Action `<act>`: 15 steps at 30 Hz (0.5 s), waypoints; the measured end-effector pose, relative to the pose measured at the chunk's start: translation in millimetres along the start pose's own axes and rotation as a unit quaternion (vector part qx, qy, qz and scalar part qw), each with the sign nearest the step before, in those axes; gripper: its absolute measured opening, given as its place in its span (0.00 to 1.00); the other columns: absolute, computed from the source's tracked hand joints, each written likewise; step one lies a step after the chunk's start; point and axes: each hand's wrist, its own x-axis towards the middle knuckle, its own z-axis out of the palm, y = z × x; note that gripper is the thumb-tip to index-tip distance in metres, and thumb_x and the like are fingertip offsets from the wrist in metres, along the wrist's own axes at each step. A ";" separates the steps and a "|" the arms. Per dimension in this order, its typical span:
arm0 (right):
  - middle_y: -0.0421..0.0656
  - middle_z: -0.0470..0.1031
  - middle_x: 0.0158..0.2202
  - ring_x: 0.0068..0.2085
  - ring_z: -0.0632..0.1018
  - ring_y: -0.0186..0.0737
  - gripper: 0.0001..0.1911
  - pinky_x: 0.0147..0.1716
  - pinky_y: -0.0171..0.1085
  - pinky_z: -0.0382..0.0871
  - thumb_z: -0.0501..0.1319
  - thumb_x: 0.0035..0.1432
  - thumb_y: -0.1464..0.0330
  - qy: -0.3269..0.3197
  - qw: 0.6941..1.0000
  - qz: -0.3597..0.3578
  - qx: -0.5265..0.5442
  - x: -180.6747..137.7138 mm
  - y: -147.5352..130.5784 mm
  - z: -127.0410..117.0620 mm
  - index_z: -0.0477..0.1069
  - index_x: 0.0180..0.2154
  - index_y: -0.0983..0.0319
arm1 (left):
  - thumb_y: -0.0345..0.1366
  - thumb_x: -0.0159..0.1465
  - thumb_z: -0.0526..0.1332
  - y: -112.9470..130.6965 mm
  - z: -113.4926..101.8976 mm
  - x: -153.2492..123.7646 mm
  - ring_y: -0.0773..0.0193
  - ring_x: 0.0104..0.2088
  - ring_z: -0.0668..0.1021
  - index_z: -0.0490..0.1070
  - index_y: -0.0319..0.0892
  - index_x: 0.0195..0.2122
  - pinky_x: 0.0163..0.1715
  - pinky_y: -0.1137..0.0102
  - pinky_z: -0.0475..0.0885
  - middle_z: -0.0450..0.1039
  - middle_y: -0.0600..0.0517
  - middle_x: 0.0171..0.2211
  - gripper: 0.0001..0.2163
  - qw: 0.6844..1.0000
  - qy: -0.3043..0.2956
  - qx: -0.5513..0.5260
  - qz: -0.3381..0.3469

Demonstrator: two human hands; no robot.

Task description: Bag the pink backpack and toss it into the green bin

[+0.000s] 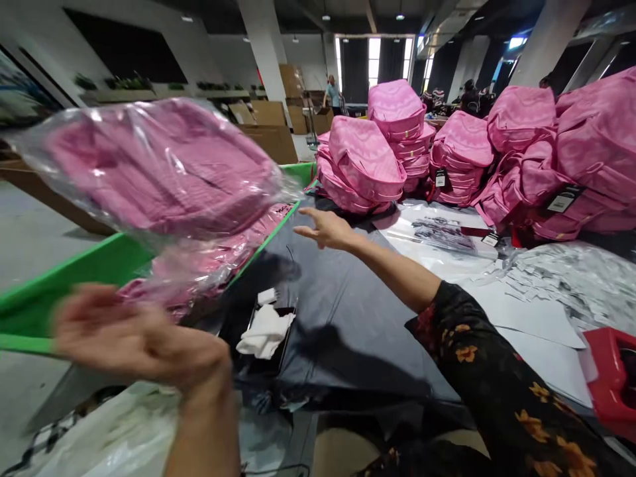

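Observation:
A pink backpack in a clear plastic bag (159, 165) is in the air, blurred, above a green bin (74, 271) that has more bagged pink backpacks (199, 265) inside. My left hand (129, 341) is below the bag and apart from it; it is smeared by motion, with fingers stretched leftward and nothing in them. My right hand (325, 228) reaches out over the dark table cover (348, 318) beside the bin's edge. Its fingers are spread and it holds nothing.
A heap of unbagged pink backpacks (368, 159) fills the table's far side and right. Flat clear bags (437, 232), scattered paper tags (571, 278), a white cloth (265, 331) and a red object (611, 377) lie on the table. Cardboard boxes (271, 126) and a person (332, 93) are at the back.

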 end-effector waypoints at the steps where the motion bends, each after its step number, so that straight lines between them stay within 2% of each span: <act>1: 0.32 0.68 0.19 0.39 0.80 0.39 0.24 0.47 0.35 0.70 0.65 0.67 0.59 -0.002 0.998 0.009 -0.054 13.3 5.4 -9.3 0.72 0.61 0.59 | 0.37 0.69 0.58 -1.4 12.7 -18.6 0.50 0.59 0.74 0.64 0.42 0.62 0.65 0.47 0.66 0.71 0.44 0.58 0.20 0.997 0.074 0.004 0.016; 2: 0.33 0.69 0.18 0.40 0.80 0.39 0.18 0.46 0.34 0.70 0.67 0.65 0.62 0.005 0.996 0.031 -0.085 20.4 17.1 -16.4 0.77 0.54 0.60 | 0.37 0.68 0.62 -1.9 25.7 -42.8 0.52 0.56 0.76 0.69 0.41 0.57 0.64 0.50 0.68 0.74 0.45 0.54 0.16 0.999 0.037 0.011 0.019; 4: 0.36 0.71 0.19 0.39 0.80 0.40 0.06 0.43 0.32 0.70 0.71 0.60 0.66 0.022 0.991 0.093 -0.091 24.0 57.1 -28.4 0.81 0.38 0.61 | 0.36 0.69 0.62 -2.5 47.6 -99.8 0.54 0.55 0.78 0.75 0.43 0.46 0.62 0.53 0.71 0.78 0.48 0.48 0.06 0.992 -0.121 0.016 0.036; 6: 0.39 0.73 0.20 0.36 0.80 0.40 0.08 0.38 0.31 0.70 0.72 0.56 0.69 0.051 0.982 0.162 -0.077 24.1 111.4 -43.6 0.77 0.27 0.62 | 0.34 0.72 0.58 -5.5 58.7 -156.4 0.55 0.58 0.77 0.76 0.46 0.43 0.58 0.55 0.74 0.79 0.48 0.50 0.07 0.969 -0.243 0.017 0.035; 8: 0.41 0.73 0.20 0.33 0.80 0.39 0.11 0.35 0.32 0.71 0.71 0.57 0.68 0.093 0.970 0.220 -0.049 28.8 168.7 -63.6 0.74 0.25 0.63 | 0.33 0.72 0.57 -13.6 58.9 -204.7 0.55 0.60 0.77 0.76 0.46 0.46 0.55 0.58 0.77 0.78 0.47 0.54 0.08 0.943 -0.329 0.031 0.042; 9: 0.41 0.72 0.20 0.31 0.79 0.39 0.11 0.33 0.32 0.72 0.68 0.60 0.67 0.119 0.962 0.243 -0.030 33.6 195.4 -74.5 0.74 0.26 0.63 | 0.32 0.72 0.57 -19.5 56.6 -225.1 0.55 0.60 0.77 0.76 0.46 0.48 0.54 0.59 0.77 0.78 0.46 0.56 0.09 0.936 -0.345 0.045 0.054; 12: 0.41 0.71 0.22 0.29 0.77 0.36 0.12 0.32 0.32 0.74 0.60 0.69 0.66 0.202 0.935 0.287 0.040 56.3 259.7 -103.7 0.72 0.33 0.64 | 0.32 0.70 0.57 -40.6 49.4 -272.3 0.53 0.56 0.80 0.74 0.44 0.53 0.51 0.61 0.79 0.79 0.42 0.55 0.12 0.929 -0.342 0.102 0.098; 15: 0.40 0.71 0.26 0.30 0.76 0.34 0.11 0.34 0.33 0.76 0.56 0.72 0.62 0.269 0.908 0.298 0.121 85.3 297.2 -121.5 0.69 0.40 0.63 | 0.34 0.68 0.57 -56.9 48.5 -299.8 0.52 0.51 0.83 0.75 0.45 0.54 0.46 0.62 0.81 0.80 0.41 0.53 0.15 0.922 -0.342 0.154 0.102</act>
